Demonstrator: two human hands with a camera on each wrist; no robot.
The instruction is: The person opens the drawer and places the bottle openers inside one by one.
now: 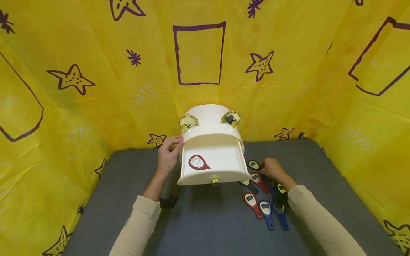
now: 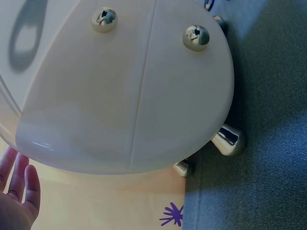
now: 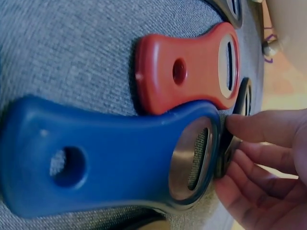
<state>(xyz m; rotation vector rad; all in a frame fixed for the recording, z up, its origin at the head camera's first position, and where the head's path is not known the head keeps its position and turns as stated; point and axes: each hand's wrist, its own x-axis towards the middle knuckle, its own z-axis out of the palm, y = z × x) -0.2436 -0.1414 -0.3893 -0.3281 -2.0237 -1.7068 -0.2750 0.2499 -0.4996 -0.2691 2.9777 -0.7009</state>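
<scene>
A white rounded box (image 1: 209, 119) stands at the far middle of the table with its upper drawer (image 1: 225, 156) pulled out. Inside the drawer lies a red bottle opener (image 1: 198, 162). My left hand (image 1: 168, 154) touches the box's left side, its fingers (image 2: 32, 188) fairly straight at the edge in the left wrist view. To the right of the box, my right hand (image 1: 273, 169) pinches the handle of a black bottle opener (image 1: 253, 164) between thumb and fingers. Near that hand lie a red bottle opener (image 3: 192, 67) and a blue bottle opener (image 3: 110, 155).
More bottle openers in red, blue and black lie on the grey table right of the drawer, including a blue one (image 1: 266, 213) and a red one (image 1: 252, 204). Gold knobs and feet (image 2: 229, 140) stick out from the box. Yellow patterned cloth (image 1: 198, 53) surrounds the table.
</scene>
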